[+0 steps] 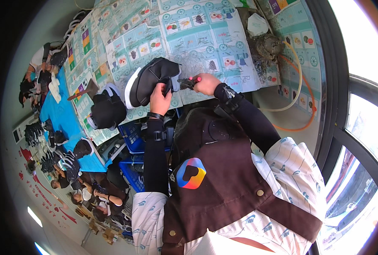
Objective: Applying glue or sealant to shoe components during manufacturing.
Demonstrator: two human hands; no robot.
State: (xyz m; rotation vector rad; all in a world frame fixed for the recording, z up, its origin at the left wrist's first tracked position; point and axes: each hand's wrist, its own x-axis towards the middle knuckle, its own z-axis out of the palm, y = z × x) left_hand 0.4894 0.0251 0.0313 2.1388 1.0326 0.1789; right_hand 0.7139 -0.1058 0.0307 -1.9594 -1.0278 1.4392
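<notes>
Workbench (223, 80) papered in pale-blue printed sheets, scuffed dark in places. Window (367, 110) to the right; other people (42, 63) at far left, near a blue-covered table (63, 114). Black shoe (148, 80) lies tilted near the bench's front edge, white sole (131, 88) to the left, grey strip (175, 83) at its right side.

Left hand (160, 102): fingers curled, nearly closed on the shoe's dark edge. Right hand (206, 84): fingers wrapped round a red-handled tool (189, 82), plier-like, tip toward the grey strip. Contact or slight gap: cannot tell; nor whether the tool itself is parted.

Handling, as judged: left grip best firm and close to the working spot, since the upper looks soft and likely gives under a pull. Tip wants to meet the strip squarely; steady squeeze beats a jerk. Left fingertips safest clear of the tip. Fabric could snag if the bite strays. Second black shoe (108, 109) sits farther left, out of the tool's way.
</notes>
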